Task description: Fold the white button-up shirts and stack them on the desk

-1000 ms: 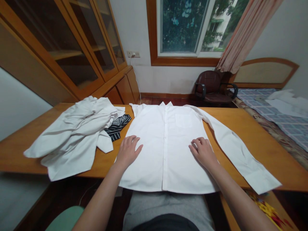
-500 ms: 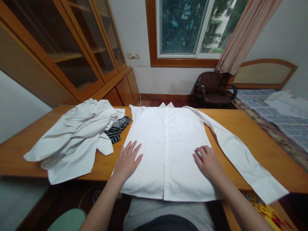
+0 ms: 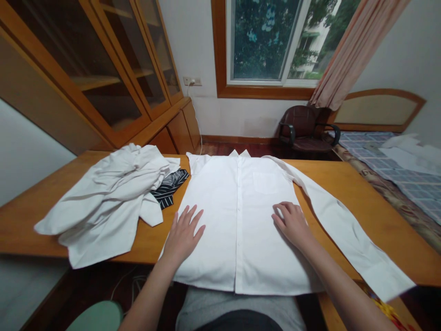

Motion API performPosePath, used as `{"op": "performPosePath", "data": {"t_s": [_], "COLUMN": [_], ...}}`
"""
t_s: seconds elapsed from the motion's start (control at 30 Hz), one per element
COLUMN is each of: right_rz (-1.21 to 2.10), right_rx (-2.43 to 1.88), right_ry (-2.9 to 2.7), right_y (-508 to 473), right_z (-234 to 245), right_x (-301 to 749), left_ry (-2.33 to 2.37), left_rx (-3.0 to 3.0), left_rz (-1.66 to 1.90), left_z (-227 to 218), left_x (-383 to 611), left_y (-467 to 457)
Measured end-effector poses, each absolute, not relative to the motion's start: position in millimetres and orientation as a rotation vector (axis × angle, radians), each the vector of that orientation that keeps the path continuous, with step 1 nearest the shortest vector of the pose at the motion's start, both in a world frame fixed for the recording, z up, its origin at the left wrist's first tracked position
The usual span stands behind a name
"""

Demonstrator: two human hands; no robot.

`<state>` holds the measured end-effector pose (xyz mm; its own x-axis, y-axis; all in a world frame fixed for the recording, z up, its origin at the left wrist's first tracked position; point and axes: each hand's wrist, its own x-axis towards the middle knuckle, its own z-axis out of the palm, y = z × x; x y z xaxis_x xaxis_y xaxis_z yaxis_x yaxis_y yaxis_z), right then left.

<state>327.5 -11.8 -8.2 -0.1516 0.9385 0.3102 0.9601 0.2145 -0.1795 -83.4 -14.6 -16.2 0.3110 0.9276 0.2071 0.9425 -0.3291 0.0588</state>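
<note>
A white button-up shirt lies flat, front up, on the wooden table, collar away from me and hem hanging over the near edge. Its right sleeve stretches out toward the near right corner. My left hand rests flat on the shirt's left side, fingers stretched out. On the shirt's right side lies my right hand, fingers slightly curled and pressing the cloth; it holds nothing.
A crumpled pile of white garments sits at the table's left, over a dark striped cloth. Beyond the table stand a brown chair, glass-door cabinets and a window. A bed is at right.
Both hands slid slightly over the shirt; my left hand's fingers have straightened out. The view has shifted a little, so the table sits lower in the picture.
</note>
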Motion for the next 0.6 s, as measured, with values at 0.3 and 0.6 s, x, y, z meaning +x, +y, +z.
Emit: {"op": "performPosePath", "data": {"t_s": [0.3, 0.6], "right_rz": [-0.018, -0.006], "right_rx": [-1.57, -1.385], "right_ry": [-2.263, -2.407], "right_y": [56.2, 83.1], "right_z": [-3.9, -1.6], "right_x": [258.4, 212.7], "left_ry": [-1.756, -1.743], "left_rx": [-2.473, -2.468], "left_rz": [-0.312, -0.319], "left_z": [-14.7, -12.2], "left_x": [-79.6, -64.0], "left_y": [-18.5, -29.3]}}
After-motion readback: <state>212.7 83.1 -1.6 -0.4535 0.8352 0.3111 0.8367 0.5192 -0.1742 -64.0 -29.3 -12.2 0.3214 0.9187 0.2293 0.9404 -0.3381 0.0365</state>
